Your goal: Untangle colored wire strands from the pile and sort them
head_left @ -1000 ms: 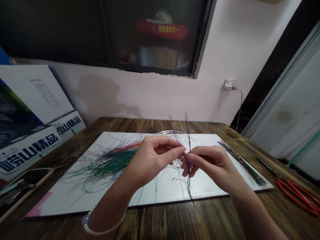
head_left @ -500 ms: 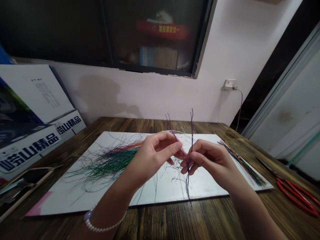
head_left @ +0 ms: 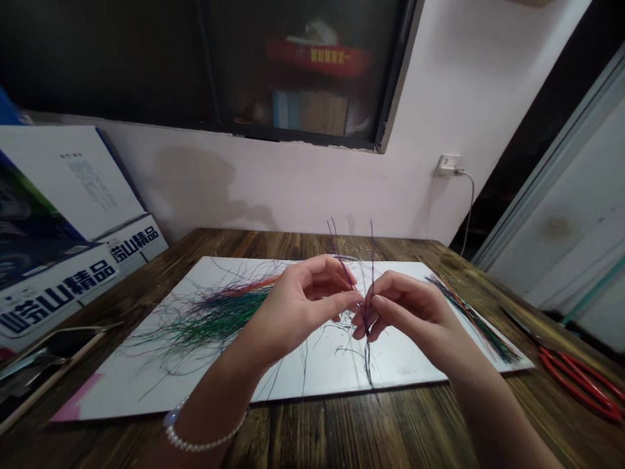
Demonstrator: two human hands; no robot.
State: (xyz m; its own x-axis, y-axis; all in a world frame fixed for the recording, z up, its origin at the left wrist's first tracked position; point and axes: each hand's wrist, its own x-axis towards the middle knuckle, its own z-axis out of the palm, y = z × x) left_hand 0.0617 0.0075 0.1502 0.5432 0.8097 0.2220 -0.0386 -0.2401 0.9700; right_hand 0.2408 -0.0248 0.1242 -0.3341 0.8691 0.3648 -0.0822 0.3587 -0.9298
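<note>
My right hand pinches a small bundle of thin purple and dark wires, held roughly upright over the white board. Its lower ends hang below my fingers, and a strand sticks up above them. My left hand is closed, thumb against fingers, on thin purple wires whose tips rise above it. The two hands nearly touch at the fingertips. Exactly how the strands cross between them is hidden by the fingers.
A loose heap of green, orange and purple wires covers the board's left part. A neater bundle of wires lies at its right edge. Red-handled scissors rest on the wooden table. Printed boxes stand at left.
My left thumb and fingertips have moved right, closer to my right fingers. The upright strands have shifted slightly. My right hand has barely moved.
</note>
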